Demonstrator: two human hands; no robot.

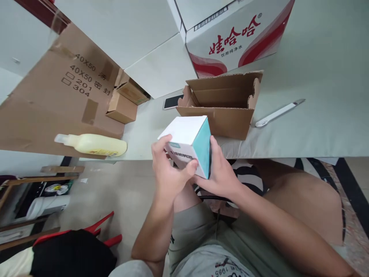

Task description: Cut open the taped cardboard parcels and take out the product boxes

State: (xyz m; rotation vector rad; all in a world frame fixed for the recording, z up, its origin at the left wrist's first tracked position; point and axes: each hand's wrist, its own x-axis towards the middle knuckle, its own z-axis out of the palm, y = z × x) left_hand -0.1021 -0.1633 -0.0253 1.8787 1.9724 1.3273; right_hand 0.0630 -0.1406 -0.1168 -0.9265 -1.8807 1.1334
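Note:
Between my two hands is a small white box (186, 130) with a teal side and dark printing, tilted above my lap at the table's front edge. My left hand (170, 167) wraps the box from the left, its thumb across the printed face. My right hand (217, 171) grips the teal side from the right and below; some of its fingers are hidden. Just beyond the box stands an open brown cardboard box (221, 119), with nothing visible inside. A white utility knife (279, 113) lies to its right, blade showing. A phone (173, 101) lies behind, partly covered by the cardboard box.
A large white carton with red lettering (236, 42) stands at the back. On the left are a big brown carton (57, 104), small brown boxes (123, 107) and a pale yellow bottle (95, 144) on its side. The table (317, 130) has a pale cloth.

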